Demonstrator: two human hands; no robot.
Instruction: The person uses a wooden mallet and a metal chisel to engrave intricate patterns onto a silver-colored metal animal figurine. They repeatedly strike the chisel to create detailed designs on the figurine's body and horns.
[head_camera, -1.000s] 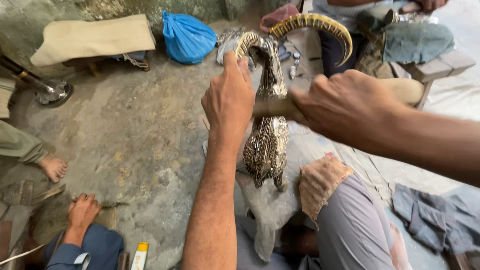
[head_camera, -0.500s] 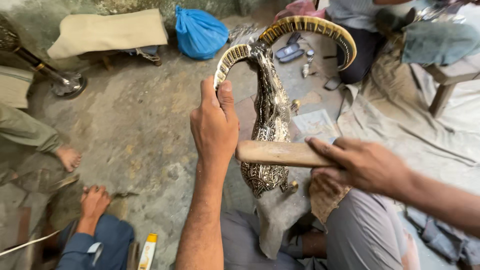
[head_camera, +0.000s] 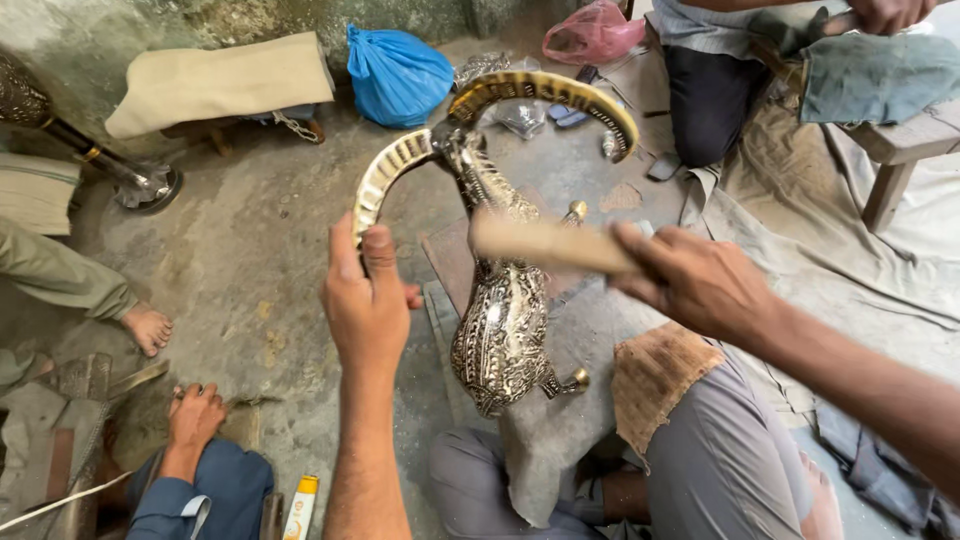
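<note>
Feet and a co-worker's hand (head_camera: 195, 412) sit far left of the figure, on the concrete floor (head_camera: 250, 270). Closer in, left hand (head_camera: 365, 300) is up, fingers (head_camera: 380, 250) wrapped tight around the lower end of the figure's left horn (head_camera: 385, 180). Then the brass figure (head_camera: 500, 320) itself, a horned animal, patterned body, standing nearly upright on a grey cloth (head_camera: 560, 440) over the lap, long axis running from the knees up and away toward the blue bag (head_camera: 398, 75). Second horn (head_camera: 560, 95) arcs off right above it. Just right of the figure's neck, right hand (head_camera: 700, 285) comes in, fingers clenched on a wooden stick (head_camera: 550, 245), blurred, lying crosswise against the neck. So stick runs across, figure runs lengthwise, and the right hand is the nearer one to the body; the left only steadies from the horn. Beyond, right of the figure, another seated person (head_camera: 720, 80) beside a wooden bench (head_camera: 900, 150).
</note>
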